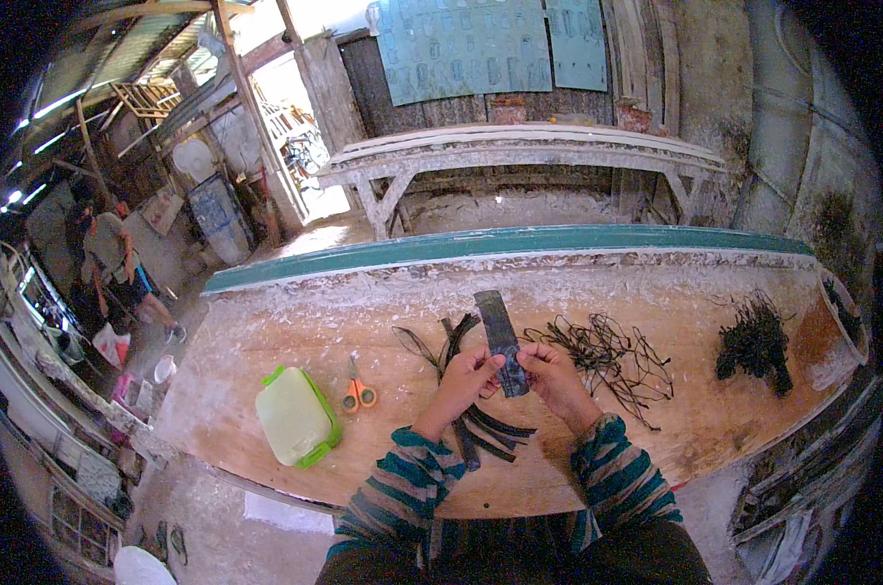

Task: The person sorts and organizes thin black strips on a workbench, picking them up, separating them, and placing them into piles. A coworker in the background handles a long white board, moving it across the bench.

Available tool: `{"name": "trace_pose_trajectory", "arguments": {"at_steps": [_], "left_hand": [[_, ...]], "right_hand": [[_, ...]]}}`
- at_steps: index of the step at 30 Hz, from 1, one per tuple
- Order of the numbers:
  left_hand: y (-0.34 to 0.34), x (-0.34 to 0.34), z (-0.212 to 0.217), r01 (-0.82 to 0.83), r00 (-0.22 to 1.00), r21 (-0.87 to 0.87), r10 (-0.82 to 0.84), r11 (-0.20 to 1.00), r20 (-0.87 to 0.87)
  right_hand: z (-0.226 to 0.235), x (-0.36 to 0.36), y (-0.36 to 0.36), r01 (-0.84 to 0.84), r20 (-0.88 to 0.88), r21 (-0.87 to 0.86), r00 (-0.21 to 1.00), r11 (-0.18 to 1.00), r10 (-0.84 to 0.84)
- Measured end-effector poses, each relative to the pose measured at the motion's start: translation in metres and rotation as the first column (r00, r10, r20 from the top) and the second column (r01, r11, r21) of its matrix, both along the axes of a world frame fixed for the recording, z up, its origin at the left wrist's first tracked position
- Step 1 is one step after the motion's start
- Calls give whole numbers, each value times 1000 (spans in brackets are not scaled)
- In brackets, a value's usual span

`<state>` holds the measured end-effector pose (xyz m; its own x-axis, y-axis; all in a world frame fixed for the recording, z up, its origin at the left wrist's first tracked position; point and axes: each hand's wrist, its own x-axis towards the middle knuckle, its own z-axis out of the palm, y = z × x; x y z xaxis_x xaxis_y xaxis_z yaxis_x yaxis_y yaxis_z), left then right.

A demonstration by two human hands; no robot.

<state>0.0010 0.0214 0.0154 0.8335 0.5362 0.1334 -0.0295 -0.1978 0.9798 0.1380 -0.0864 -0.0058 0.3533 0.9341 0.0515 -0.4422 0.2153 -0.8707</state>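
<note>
Bare board lies open between the worktable's teal far edge (519,242) and both hands, left hand (468,375) and right hand (549,375), fingers pinched on a dark strip (500,336) raised mid-table, forearms angled inward.

Both hands pinch a flat dark strip (501,341) over the wooden table (295,331): left hand (469,375) and right hand (547,373) at its lower end. Cut dark strips (488,429) lie under the wrists. Tangled thin trimmings (612,353) sit right, orange-handled scissors (357,388) and green-lidded box (295,417) left.
</note>
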Motion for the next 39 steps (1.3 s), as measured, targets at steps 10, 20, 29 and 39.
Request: {"name": "trace_pose_trajectory", "arguments": {"at_steps": [10,20,29,39], "left_hand": [[-2,-1,-1,35,993,-73,-26,997,113],[-6,-2,3,177,983,-34,-175,984,58],[1,-4,-1,103,991,-249,-78,963,108],[-1,-6,9,22,995,-74,-15,997,98]], "right_hand": [[20,-11,-8,-45,-22,-36,999,998,44],[24,-12,-9,-35,-32,17,999,999,35],[19,-5,-9,-76,103,-72,991,994,83],[20,-20,-9,47,285,-97,958,994,-17]]}}
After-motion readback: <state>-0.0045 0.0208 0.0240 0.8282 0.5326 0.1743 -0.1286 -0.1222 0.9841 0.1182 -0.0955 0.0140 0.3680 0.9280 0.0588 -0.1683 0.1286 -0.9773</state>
